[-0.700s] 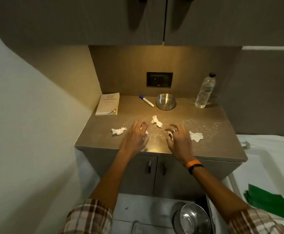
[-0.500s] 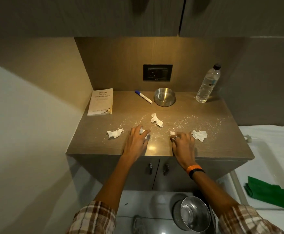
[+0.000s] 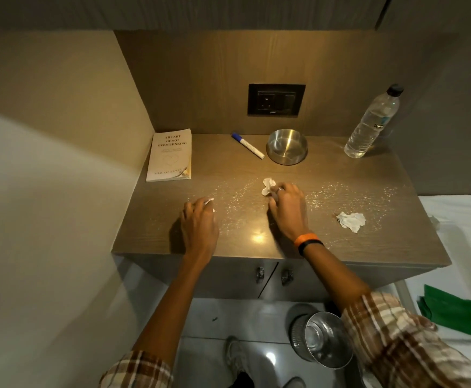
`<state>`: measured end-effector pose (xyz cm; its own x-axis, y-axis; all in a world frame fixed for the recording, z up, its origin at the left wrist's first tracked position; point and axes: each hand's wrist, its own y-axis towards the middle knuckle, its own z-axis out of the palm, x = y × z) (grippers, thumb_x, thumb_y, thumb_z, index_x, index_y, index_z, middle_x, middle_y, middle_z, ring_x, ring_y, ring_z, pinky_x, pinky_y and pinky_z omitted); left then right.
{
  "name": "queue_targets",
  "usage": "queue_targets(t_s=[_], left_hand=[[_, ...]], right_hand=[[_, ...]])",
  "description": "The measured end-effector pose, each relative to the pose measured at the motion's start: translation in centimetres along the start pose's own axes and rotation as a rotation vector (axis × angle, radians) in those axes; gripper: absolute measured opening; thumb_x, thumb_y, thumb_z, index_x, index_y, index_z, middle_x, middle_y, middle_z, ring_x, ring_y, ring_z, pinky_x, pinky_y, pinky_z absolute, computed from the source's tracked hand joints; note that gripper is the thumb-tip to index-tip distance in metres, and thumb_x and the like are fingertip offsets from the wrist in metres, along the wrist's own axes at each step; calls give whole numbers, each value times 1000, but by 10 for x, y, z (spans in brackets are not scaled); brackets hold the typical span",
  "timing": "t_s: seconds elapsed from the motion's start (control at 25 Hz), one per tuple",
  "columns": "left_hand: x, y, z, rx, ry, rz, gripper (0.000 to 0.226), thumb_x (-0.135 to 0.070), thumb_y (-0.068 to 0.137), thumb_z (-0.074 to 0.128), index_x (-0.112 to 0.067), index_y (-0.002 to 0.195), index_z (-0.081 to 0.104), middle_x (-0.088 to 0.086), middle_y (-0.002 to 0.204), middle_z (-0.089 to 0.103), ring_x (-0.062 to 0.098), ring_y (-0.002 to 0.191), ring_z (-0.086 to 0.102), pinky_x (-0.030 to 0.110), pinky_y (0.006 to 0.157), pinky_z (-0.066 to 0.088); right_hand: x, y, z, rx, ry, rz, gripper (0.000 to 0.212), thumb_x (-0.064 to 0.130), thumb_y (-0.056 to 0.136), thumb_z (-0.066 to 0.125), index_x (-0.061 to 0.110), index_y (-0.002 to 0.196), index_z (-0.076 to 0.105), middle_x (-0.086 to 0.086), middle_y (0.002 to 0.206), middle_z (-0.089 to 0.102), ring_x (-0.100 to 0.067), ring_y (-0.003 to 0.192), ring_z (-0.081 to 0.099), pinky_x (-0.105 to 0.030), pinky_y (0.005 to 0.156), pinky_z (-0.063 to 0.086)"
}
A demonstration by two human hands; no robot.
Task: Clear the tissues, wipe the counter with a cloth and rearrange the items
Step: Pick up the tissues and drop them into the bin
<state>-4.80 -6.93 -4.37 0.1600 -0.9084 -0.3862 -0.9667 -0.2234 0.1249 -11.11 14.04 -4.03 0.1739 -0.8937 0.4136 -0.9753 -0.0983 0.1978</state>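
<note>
Both hands have moved outward across the counter [image 3: 340, 175] since half a second ago. The left hand [image 3: 199, 222] now covers the leftmost tissue [image 3: 209, 201], fingers curled over it. The right hand [image 3: 287, 208] pinches the middle tissue [image 3: 267, 186].

Both arms are bare from wrist to above mid-forearm. Sleeves [image 3: 396, 340] are rolled up, plaid in brown, white and dark red. The right wrist carries two bands [image 3: 308, 241]: orange, then black. A grey shoe [image 3: 235, 357] shows below.

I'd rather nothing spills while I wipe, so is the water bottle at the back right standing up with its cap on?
Upright and capped: the water bottle stands on its base on the counter, with its dark cap on top.
</note>
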Motion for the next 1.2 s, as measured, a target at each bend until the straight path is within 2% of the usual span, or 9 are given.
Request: queue_targets(t_s=[0.16,0.32,0.4,0.48,0.56,0.76,0.92,1.08,1.2], left_hand=[[7,1,-1,13,-27,-62,36,-5,94,64,-7,131,61,12,138,56,28,131,46,38,105,45],[-15,1,2,-17,-172,1,34,0,93,65,-3,126,64,14,131,59,27,122,55,33,101,50],[-40,0,10,-23,-263,114,30,4,92,63,-1,122,67,13,124,63,23,114,57,21,94,50],[-72,-6,20,-28,-342,207,28,11,88,63,2,114,70,15,116,66,14,100,55,0,85,40],[-105,-15,31,8,-415,272,29,16,86,63,4,111,71,18,114,67,10,95,51,-8,84,31],[-157,-40,63,148,-398,361,29,10,88,61,0,114,71,10,116,67,23,113,58,18,88,41],[-189,-84,71,132,-472,323,26,8,89,64,-2,110,74,8,113,69,23,107,64,32,93,53],[-201,-165,101,124,-637,201,24,9,82,68,-7,98,77,4,105,73,15,94,68,22,86,55],[-196,-231,161,271,-705,22,23,8,81,71,-10,94,77,3,101,73,8,84,68,12,78,53]], right_hand=[[3,12,3,110,-109,-46,23,10,99,57,5,115,73,-14,114,68,-31,107,58,-41,92,48],[-9,-4,-18,9,57,10,20,6,96,61,4,108,76,-14,109,69,-30,105,60,-43,91,52],[-30,-22,-34,-90,88,127,20,7,95,60,7,105,77,-12,108,70,-28,105,59,-41,92,51],[-57,-41,-50,-181,6,270,21,11,94,60,10,105,78,-11,106,72,-30,106,57,-43,93,45],[-86,-56,-63,-204,-146,399,20,15,94,61,16,103,79,-10,104,73,-32,105,57,-46,92,40],[-121,-75,-73,-25,-200,334,25,20,99,56,17,113,77,-12,111,72,-33,103,62,-42,91,43],[-125,-98,-92,25,-69,207,19,9,92,60,7,95,79,-16,97,72,-33,92,65,-38,78,46],[-145,-197,-94,-171,215,292,11,12,88,71,6,94,79,-14,91,74,-29,82,69,-42,73,56],[-187,-275,-57,-33,305,451,15,13,87,72,10,100,79,-9,96,76,-25,86,70,-34,76,57]])
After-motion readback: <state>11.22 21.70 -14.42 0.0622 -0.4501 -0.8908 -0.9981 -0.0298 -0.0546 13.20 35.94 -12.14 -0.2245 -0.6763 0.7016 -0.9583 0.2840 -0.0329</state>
